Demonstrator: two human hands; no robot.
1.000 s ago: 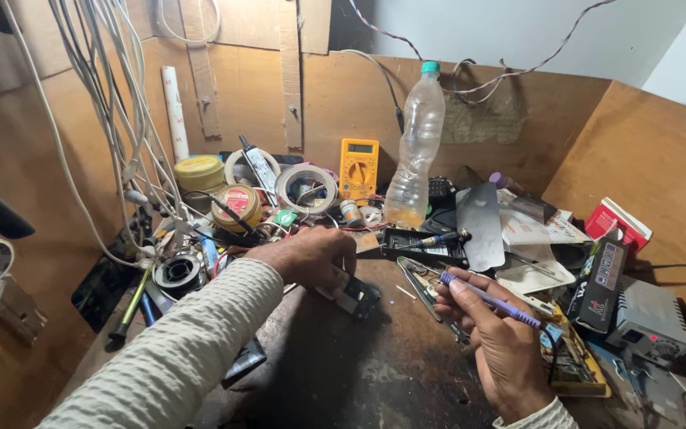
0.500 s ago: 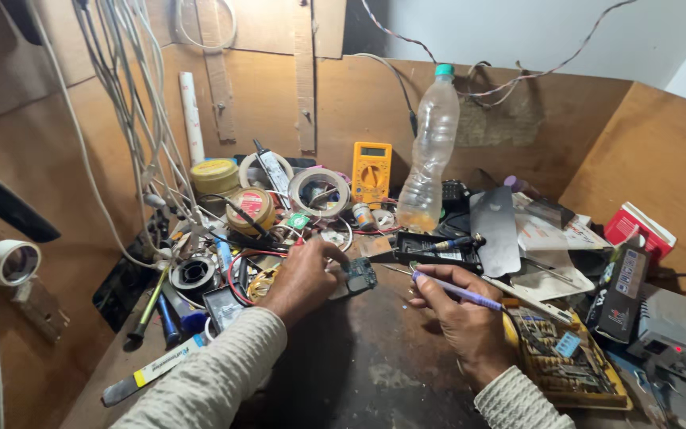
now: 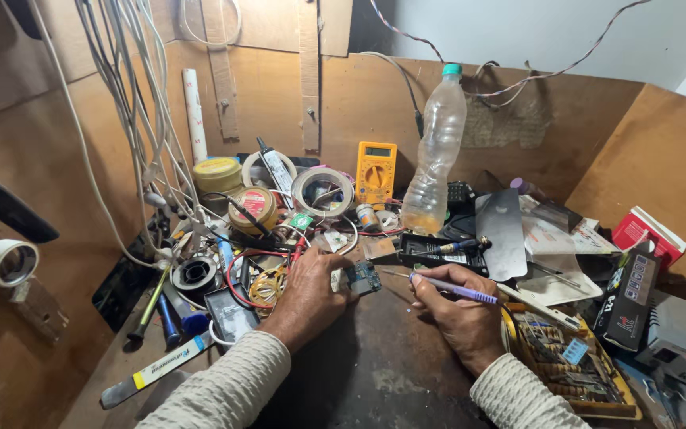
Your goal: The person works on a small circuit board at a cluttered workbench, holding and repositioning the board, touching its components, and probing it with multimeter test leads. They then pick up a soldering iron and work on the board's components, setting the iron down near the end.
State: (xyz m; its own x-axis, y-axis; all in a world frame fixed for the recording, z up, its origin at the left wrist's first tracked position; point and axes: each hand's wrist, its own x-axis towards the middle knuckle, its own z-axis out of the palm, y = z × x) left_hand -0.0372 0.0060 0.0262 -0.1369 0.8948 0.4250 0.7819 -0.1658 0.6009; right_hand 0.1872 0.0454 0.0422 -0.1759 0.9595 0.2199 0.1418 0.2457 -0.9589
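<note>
Since half a second ago, my hands barely shifted. Nearest me, my left hand pins the small blue circuit board to the dark counter; my right hand pinches a purple-handled screwdriver, tip toward it. Beyond stand a yellow multimeter and plastic bottle.

The dark, stained worktop is walled by brown boards. A plastic bottle, yellow multimeter and tape rolls stand along its far edge; a parts tray lies at the right edge.
</note>
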